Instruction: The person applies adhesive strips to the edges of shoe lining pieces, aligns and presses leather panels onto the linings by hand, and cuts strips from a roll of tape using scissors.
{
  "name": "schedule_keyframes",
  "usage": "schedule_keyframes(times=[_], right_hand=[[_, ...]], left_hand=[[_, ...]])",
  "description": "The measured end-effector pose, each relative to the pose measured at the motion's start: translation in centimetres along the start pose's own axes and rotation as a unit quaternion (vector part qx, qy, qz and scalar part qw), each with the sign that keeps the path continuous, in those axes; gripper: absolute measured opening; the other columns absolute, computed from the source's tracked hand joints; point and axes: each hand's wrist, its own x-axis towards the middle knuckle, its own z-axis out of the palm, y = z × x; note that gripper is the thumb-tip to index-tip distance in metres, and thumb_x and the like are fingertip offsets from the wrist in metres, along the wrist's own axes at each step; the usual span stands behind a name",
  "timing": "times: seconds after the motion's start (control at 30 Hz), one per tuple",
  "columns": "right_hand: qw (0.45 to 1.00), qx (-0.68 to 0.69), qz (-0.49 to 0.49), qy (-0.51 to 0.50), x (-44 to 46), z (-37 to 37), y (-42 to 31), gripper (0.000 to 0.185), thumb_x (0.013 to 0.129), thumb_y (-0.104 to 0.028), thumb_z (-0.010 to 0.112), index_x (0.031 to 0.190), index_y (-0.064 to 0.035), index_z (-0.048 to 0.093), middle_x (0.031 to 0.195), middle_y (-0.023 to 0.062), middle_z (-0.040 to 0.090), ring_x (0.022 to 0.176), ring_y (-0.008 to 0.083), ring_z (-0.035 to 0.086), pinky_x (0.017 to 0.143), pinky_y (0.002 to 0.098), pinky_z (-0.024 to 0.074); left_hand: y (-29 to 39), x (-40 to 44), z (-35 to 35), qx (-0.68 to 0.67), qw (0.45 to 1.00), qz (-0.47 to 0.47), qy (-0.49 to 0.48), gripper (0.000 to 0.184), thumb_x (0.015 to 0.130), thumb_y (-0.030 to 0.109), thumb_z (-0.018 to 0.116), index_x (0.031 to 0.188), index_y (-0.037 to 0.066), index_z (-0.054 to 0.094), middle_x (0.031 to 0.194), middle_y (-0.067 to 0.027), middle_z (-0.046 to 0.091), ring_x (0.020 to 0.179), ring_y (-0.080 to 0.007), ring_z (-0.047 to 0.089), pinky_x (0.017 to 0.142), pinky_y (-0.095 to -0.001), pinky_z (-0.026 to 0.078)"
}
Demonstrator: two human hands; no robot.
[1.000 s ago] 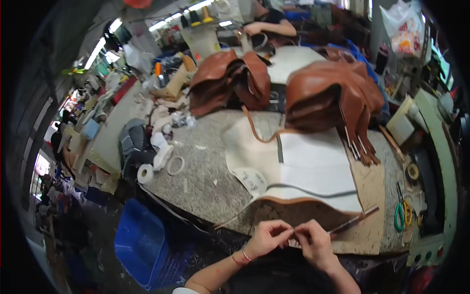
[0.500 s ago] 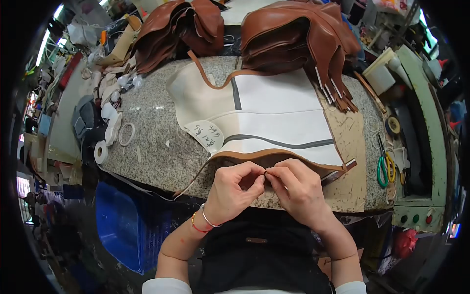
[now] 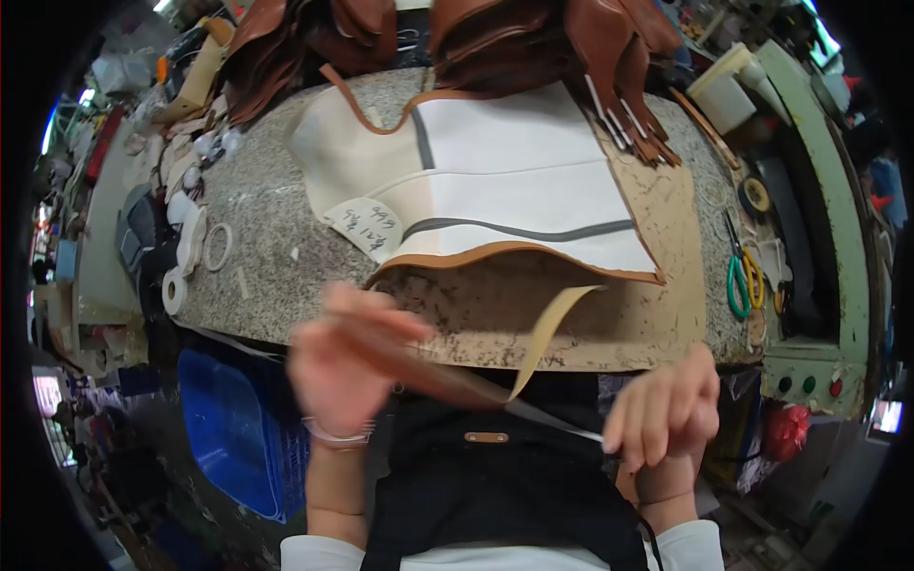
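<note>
My left hand (image 3: 333, 366) is smeared by motion at the front edge of the table, with a brown leather strip (image 3: 433, 379) running from its closed fingers. My right hand (image 3: 666, 409) is closed at the right, in front of the table edge, gripping the end of a thin pale strip (image 3: 557, 419) that meets the brown one in mid-air. A tan strip (image 3: 547, 333) curls up where they meet. Behind my hands lies a white and beige leather panel (image 3: 519, 195) with brown edging and grey stripes. A small handwritten pale piece (image 3: 367, 228) lies on it.
Stacked brown leather pieces (image 3: 505, 48) stand at the back. Right of the panel are scissors (image 3: 738, 281) and a tape roll (image 3: 754, 195). A white roll (image 3: 174, 290) sits at the left; a blue crate (image 3: 228, 428) is below the table. Brown board (image 3: 666, 219) lies under the panel.
My hands have moved from pinching together at the panel's front edge to wide apart, with the strips stretched between them. The view has shifted, so the table appears higher.
</note>
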Motion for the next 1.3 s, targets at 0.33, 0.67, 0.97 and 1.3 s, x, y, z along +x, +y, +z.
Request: schedule_keyframes(times=[0.33, 0.67, 0.97, 1.3], right_hand=[[0.226, -0.820, 0.525, -0.037, -27.8, -21.4, -7.1, 0.012, 0.081, -0.010, 0.062, 0.090, -0.0024, 0.065, 0.087, 0.0179, 0.065, 0.082, 0.0380, 0.063, 0.073, 0.0433, 0.0493], [0.379, -0.916, -0.068, -0.118, 0.2, -12.8, -5.4, 0.021, 0.076, -0.008, 0.055, 0.097, -0.0033, 0.058, 0.096, 0.0069, 0.056, 0.095, 0.0226, 0.056, 0.084, 0.0339, 0.0438], [0.717, -0.670, 0.108, 0.160, -5.8, -15.6, -7.6, 0.040, 0.074, 0.013, 0.042, 0.110, 0.0006, 0.053, 0.112, 0.0165, 0.059, 0.109, 0.0292, 0.059, 0.098, 0.0379, 0.0451], [0.829, -0.516, 0.063, 0.209, -6.8, -17.5, -7.8, 0.040, 0.079, 0.014, 0.039, 0.118, 0.0041, 0.041, 0.118, 0.0198, 0.057, 0.114, 0.0258, 0.058, 0.100, 0.0351, 0.0448]], left_hand=[[19.1, -5.5, 5.0, 0.404, 0.860, 0.300, 0.088, 0.025, 0.100, 0.013, 0.042, 0.118, -0.004, 0.039, 0.099, -0.0094, 0.041, 0.068, -0.0101, 0.043, 0.052, -0.0203, 0.041], [-6.4, 10.6, 13.3, 0.518, 0.776, -0.272, -0.234, 0.066, 0.076, -0.006, 0.071, 0.136, -0.006, 0.043, 0.108, -0.0202, 0.063, 0.067, -0.0084, 0.061, 0.052, -0.0192, 0.051], [-20.2, 14.4, 3.9, 0.622, 0.633, -0.363, -0.284, 0.020, 0.080, 0.003, 0.073, 0.094, -0.006, 0.063, 0.071, -0.0060, 0.067, 0.066, -0.0076, 0.063, 0.060, -0.0220, 0.050], [-25.0, 11.5, 3.2, 0.685, 0.688, -0.175, -0.166, 0.016, 0.083, 0.011, 0.070, 0.080, -0.004, 0.066, 0.063, -0.0072, 0.065, 0.059, -0.0084, 0.061, 0.056, -0.0247, 0.049]])
